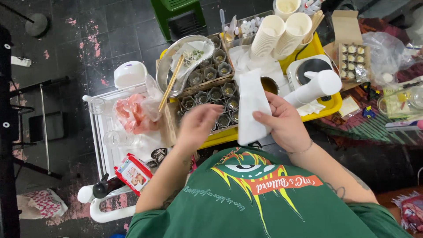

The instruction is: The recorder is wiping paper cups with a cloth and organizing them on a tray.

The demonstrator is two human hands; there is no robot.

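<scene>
right hand (pixel 285 124) pinches white cloth (pixel 252 105) at its right edge, thumb on top, fingers behind. left hand (pixel 198 124) open, just beside cloth's left edge, holds nothing. cloth hangs upright over yellow tray (pixel 328 105), in front of small dark cups (pixel 211 88). advice, as judgement: keep pinch firm, take free edge with left hand, lift cloth clear of cups. white bottle (pixel 315 87) very near right hand, easy to knock over.

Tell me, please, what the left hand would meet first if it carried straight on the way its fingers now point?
Probably the white paper sheet that the right hand holds: the left hand points its fingers towards the sheet's left edge. Depth is unclear; it might pass above the small dark cups instead.
</scene>
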